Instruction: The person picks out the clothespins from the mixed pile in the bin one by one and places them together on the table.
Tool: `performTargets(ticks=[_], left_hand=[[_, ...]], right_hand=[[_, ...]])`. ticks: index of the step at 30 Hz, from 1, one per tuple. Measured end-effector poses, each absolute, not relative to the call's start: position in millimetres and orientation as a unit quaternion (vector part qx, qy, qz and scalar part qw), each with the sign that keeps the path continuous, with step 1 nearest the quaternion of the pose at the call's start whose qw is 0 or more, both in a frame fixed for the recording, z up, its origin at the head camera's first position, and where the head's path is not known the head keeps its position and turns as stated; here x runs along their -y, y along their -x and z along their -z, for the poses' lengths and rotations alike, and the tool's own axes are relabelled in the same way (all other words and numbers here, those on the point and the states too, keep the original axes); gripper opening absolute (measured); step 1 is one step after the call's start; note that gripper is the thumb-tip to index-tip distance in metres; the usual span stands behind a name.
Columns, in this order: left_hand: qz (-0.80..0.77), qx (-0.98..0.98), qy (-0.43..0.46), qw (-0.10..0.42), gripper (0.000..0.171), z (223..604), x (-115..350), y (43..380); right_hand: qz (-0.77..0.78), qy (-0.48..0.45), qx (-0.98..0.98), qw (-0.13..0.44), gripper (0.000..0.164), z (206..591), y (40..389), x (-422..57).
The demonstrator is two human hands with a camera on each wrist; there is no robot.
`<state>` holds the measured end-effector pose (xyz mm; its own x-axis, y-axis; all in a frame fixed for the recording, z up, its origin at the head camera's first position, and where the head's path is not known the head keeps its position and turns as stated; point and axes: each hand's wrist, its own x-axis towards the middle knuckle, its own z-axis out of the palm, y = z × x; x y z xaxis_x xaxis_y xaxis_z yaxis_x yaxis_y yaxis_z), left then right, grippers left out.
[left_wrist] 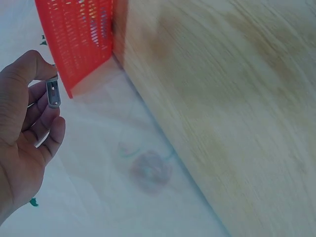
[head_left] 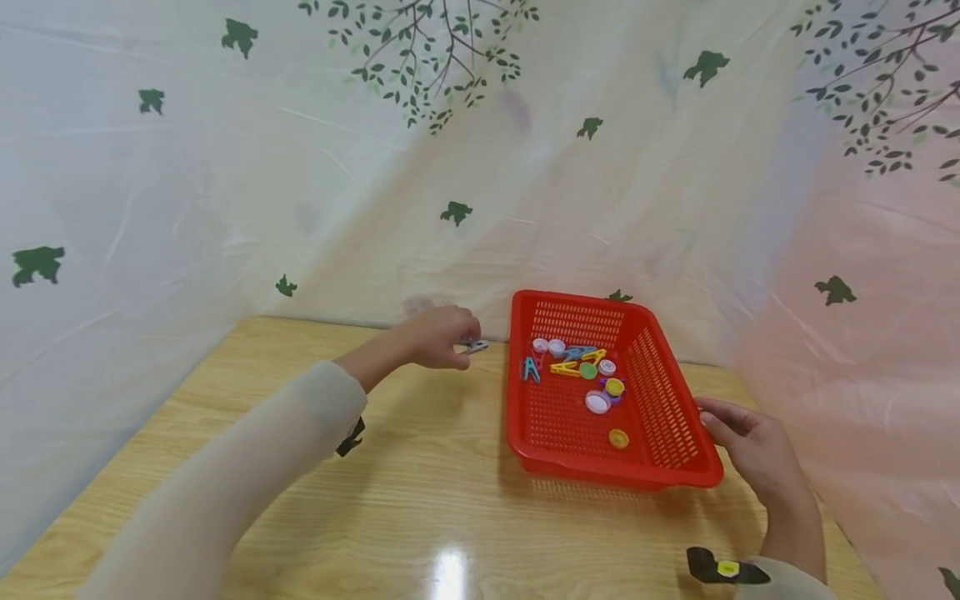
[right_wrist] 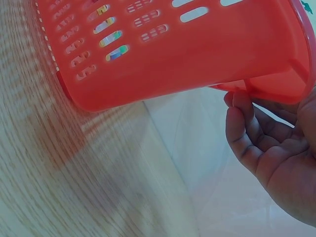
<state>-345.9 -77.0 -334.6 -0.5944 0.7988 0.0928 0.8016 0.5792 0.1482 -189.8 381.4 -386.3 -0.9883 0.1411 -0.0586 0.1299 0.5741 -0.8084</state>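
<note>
My left hand [head_left: 442, 337] pinches a grey clothespin [head_left: 476, 345] between thumb and fingers, left of the red basket [head_left: 615, 477]. In the left wrist view the small grey clothespin [left_wrist: 53, 93] shows end-on at the fingertips, near the basket rim. My right hand [head_left: 757, 450] grips the basket's right rim, and in the right wrist view its fingers [right_wrist: 236, 126] curl under that rim. Inside the basket lie a yellow clothespin [head_left: 565, 368], a blue clothespin [head_left: 531, 369], a green cap [head_left: 588, 371], an orange cap [head_left: 618, 439] and several white caps.
The basket stands on a wooden table [head_left: 390, 483], toward its right side. Behind the table hangs a pale cloth [head_left: 360, 208] printed with green leaves, close to the basket's far end. Dark bands sit at both wrists.
</note>
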Motion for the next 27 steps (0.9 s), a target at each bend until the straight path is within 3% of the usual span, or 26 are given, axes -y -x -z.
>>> performTargets(ticks=[11, 27], left_hand=[[0.093, 0.898, 0.43, 0.014, 0.028, 359.3, 130.0, 349.9], [0.145, 0.931, 0.336, 0.012, 0.018, 398.2, 218.4, 357.2]], right_hand=[[-0.436, 0.066, 0.897, 0.033, 0.054, 387.2, 190.4, -381.8], [-0.47, 0.089, 0.878, 0.011, 0.058, 386.9, 191.1, -380.3]])
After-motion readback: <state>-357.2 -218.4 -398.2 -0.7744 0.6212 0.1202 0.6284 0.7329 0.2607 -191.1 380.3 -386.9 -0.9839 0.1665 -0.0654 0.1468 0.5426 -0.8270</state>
